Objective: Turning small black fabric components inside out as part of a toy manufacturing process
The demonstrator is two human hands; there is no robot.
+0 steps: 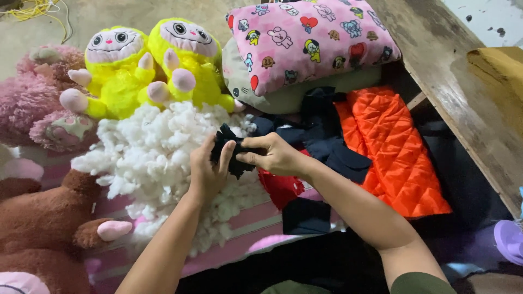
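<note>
in the middle of the frame two bare hands are meeting over a heap of white stuffing. the left hand is curling its fingers around a small dark cloth piece, and the right hand is pinching the same piece from the other side with its thumb and fingers pressed together on it. so both hands are clamping on the dark cloth piece, which is sitting just above the right edge of the fluffy white heap.

the white stuffing is lying on a pink striped sheet that is showing at the lower middle of the frame.

at the upper left two yellow plush toys with pale pink faces and feet are sitting side by side, touching the top of the stuffing. a fuzzy pink plush toy is lying at the far left next to them. a brown plush toy with a pink foot is lying at the lower left.

at the top middle a pink cushion with little cartoon pictures is resting on a pale cushion. to the right of the hands an orange quilted cloth is spreading out, with dark blue cloth pieces lying on its left side. a red cloth piece is peeking out under the right wrist. a wooden board is running down the right side of the frame.
</note>
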